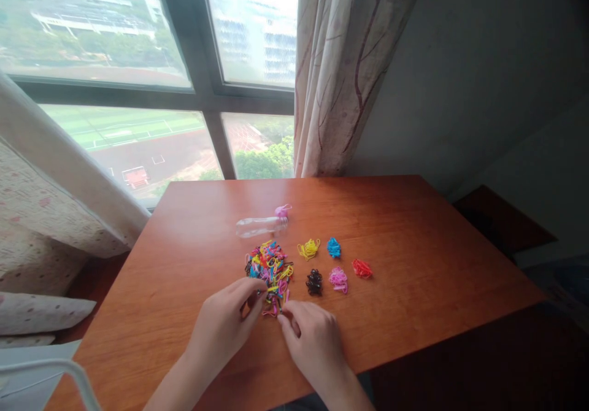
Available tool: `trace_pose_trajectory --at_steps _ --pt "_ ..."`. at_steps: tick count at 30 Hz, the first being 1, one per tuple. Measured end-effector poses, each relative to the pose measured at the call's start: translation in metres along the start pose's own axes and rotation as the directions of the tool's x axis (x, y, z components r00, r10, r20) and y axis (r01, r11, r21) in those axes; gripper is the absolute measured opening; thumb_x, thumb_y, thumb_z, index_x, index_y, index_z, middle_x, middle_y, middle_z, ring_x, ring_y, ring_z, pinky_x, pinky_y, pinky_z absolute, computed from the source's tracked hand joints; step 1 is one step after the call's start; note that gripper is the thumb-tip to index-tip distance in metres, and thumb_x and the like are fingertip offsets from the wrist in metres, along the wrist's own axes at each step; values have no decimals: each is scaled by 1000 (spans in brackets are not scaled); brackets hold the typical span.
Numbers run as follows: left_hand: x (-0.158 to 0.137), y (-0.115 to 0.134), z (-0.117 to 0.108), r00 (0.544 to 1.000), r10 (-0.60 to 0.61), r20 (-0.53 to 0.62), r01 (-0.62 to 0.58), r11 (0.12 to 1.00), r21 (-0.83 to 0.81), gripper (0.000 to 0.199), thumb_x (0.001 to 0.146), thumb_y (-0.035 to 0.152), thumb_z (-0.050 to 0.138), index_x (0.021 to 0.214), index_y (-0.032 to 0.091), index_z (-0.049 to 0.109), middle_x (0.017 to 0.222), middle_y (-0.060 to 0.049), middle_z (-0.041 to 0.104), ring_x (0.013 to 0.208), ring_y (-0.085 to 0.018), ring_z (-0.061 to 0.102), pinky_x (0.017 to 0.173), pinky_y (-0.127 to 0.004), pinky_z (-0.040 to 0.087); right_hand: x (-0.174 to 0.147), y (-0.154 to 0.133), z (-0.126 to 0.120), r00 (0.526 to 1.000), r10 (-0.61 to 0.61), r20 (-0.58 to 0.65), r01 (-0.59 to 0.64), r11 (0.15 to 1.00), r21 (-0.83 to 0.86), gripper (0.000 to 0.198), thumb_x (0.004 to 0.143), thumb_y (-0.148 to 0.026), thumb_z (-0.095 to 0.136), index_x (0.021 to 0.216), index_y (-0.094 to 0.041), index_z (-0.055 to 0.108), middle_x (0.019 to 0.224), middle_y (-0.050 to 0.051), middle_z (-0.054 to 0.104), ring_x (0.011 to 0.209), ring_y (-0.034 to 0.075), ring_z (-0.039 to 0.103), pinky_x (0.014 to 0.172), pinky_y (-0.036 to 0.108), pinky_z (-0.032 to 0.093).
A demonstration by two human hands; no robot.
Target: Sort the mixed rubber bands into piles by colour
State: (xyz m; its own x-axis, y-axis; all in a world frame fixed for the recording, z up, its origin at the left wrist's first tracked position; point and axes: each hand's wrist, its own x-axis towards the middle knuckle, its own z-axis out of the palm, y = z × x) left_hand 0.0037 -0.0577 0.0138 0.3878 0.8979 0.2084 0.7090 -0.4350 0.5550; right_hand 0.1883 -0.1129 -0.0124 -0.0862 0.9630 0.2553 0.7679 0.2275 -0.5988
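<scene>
A mixed heap of small elastic bands (pixel 271 261) in many colours lies on the wooden table, just beyond my hands. At its lower left edge my left hand (pixel 232 313) has thumb and forefinger bent together in a pinch; whatever is between them is too small to name. My right hand (pixel 310 331) pinches at the near edge of the heap, its fingertips by a few loose bands. To the right lie single-colour piles: yellow bands (pixel 308 249), blue bands (pixel 334 248), black bands (pixel 315 282), pink bands (pixel 339 280) and red bands (pixel 362 268).
Behind the heap a clear plastic bottle (pixel 260 226) lies on its side, with a pink cap (pixel 282 211) at its neck. The brown table (pixel 414 245) reaches a window with curtains (pixel 340 80). A white curved tube (pixel 69 368) stands at lower left.
</scene>
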Motion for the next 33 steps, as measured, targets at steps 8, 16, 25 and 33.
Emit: trace_pose_trajectory --at_steps 8,16,25,33 --pt "80 35 -6 990 17 142 -56 960 274 18 92 24 47 88 23 64 83 -1 71 74 -16 66 61 -23 42 1 1 0 1000 -3 -6 3 1000 15 15 88 -15 51 80 -23 61 70 -2 67 63 13 60 60 24 30" --pt "121 52 19 965 -89 248 -23 910 414 19 91 20 47 90 18 66 88 -10 74 80 -23 71 65 -28 46 1 3 1 1000 13 -27 -11 997 71 15 86 -13 52 81 -23 62 68 -2 65 60 12 58 58 25 28" --pt "118 53 26 953 -116 281 -19 899 438 20 91 27 49 89 20 67 90 -10 75 85 -25 72 67 -30 47 1 4 0 998 20 -52 -14 994 110 15 87 -14 52 84 -22 65 68 -2 65 59 13 58 58 24 31" --pt "74 39 -5 978 -117 170 35 907 419 26 96 35 43 93 23 66 91 -4 75 80 -20 71 60 -25 42 0 5 -2 995 64 -79 -50 985 168 15 91 -19 52 87 -22 67 64 -3 63 57 13 59 58 21 38"
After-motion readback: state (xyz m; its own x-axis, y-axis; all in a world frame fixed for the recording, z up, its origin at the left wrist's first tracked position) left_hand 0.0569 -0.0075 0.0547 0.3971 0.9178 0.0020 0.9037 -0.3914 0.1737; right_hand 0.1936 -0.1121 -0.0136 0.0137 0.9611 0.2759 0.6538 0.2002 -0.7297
